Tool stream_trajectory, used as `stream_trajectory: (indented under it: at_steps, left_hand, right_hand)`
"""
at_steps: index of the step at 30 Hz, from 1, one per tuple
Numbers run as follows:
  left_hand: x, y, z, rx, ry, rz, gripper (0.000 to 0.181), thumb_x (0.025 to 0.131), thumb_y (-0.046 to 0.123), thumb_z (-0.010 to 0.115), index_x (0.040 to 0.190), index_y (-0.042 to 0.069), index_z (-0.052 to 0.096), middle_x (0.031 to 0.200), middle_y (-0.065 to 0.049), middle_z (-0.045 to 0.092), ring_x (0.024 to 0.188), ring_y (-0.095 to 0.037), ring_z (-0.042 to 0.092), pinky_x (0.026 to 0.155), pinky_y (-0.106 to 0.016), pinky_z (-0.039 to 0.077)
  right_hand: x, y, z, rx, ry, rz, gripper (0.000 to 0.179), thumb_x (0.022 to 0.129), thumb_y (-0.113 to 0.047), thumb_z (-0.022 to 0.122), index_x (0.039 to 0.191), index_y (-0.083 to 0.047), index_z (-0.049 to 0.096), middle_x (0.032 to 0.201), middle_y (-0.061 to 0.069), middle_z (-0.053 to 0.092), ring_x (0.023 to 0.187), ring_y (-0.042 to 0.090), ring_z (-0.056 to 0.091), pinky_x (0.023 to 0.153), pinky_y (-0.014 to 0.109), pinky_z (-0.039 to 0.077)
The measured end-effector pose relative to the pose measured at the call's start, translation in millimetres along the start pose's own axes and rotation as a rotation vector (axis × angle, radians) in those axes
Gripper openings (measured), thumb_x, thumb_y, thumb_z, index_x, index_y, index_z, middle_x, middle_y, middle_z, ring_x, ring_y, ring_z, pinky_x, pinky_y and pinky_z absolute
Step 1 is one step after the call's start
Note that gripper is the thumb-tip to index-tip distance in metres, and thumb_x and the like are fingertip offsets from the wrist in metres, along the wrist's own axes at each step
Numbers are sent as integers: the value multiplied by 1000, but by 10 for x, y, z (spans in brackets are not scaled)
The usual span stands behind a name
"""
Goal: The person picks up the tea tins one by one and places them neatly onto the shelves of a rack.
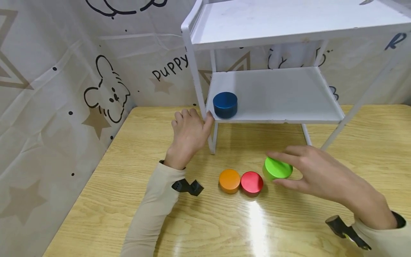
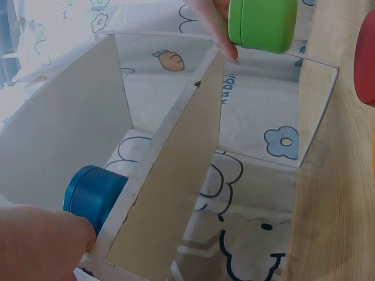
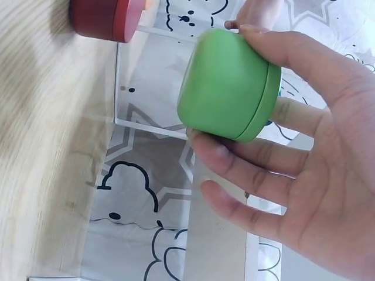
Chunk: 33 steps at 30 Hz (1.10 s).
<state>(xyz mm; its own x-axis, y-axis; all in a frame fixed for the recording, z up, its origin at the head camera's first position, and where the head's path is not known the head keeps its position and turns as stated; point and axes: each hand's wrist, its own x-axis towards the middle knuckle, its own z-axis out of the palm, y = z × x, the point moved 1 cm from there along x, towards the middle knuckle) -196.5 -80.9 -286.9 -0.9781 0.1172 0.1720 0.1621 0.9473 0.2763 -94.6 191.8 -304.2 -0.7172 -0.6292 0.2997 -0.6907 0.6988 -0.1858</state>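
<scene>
My right hand holds a bright green round tin between thumb and fingers. In the right wrist view the green tin is raised off the table. At the left front post of a white shelf rack, my left hand grips the frame, thumb by the lower shelf's corner. Just beside that thumb, a blue round tin stands on the lower shelf; it also shows in the left wrist view. An orange tin and a red tin stand side by side on the table.
The rack's upper shelf spans above the lower shelf. Its legs stand on a wood-grain table. A printed curtain hangs behind and to the left.
</scene>
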Motion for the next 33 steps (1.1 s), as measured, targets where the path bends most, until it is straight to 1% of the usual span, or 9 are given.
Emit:
stream_trajectory:
  at_steps: [4,10,13,16,20,24,27,31,33]
  left_hand:
    - [-4,-12,-1,1,-7,-6,57,98,46,27,93,-6,50,87,-19,44,81,-35,39,69,-41,31]
    - [-12,-36,-6,4,-9,-8,57,99,45,25,93,-6,49,87,-19,43,81,-35,38,69,-41,30]
    - [-13,-41,-18,-2,-6,-5,57,99,45,25,93,-6,49,87,-19,42,81,-35,38,69,-41,30]
    - [-17,-45,-25,-9,-8,-6,57,99,45,25,93,-6,48,87,-19,42,82,-35,37,70,-42,30]
    - [-25,-46,-23,-13,-10,-6,56,99,45,25,92,-6,49,88,-19,43,83,-36,38,71,-43,30]
    - [-24,-41,-14,-15,-4,0,55,99,44,26,91,-5,49,87,-19,43,82,-36,38,70,-42,30]
    - [-20,-35,-6,-16,-5,2,56,100,45,26,91,-5,49,88,-20,43,83,-36,38,70,-42,30]
    - [-16,-18,-2,-16,-13,1,56,99,45,26,91,-5,49,88,-19,43,83,-36,37,70,-42,29]
    - [-14,-11,-2,-13,-13,2,55,99,45,27,91,-5,49,88,-19,43,83,-36,37,70,-42,30]
  right_hand:
    - [6,-39,-11,6,-25,-1,61,72,-33,82,125,-8,64,98,5,68,78,13,63,65,31,54]
    - [18,-94,-46,75,-181,44,56,76,-35,80,123,-9,65,88,-7,60,66,3,47,56,21,42]
    - [78,-117,-78,111,-245,84,55,78,-38,78,123,-10,65,83,-10,55,62,2,41,53,21,37]
    - [148,-143,-125,145,-278,131,51,79,-38,77,120,-9,67,87,-8,60,62,3,42,52,21,38]
    - [227,-164,-189,196,-327,200,43,80,-38,75,112,-11,69,81,-8,58,60,6,42,50,22,36]
    - [301,-175,-253,154,-294,260,41,80,-40,74,108,-11,67,73,-6,52,59,9,41,49,25,34]
    - [342,-193,-299,96,-233,280,43,80,-40,74,110,-9,67,77,-4,54,61,11,43,50,27,35]
    - [375,-221,-340,63,-152,253,43,80,-38,74,112,-9,68,79,-3,55,64,12,46,52,28,37]
    - [395,-241,-357,39,-93,228,46,80,-37,74,115,-8,68,85,0,60,67,14,49,54,29,40]
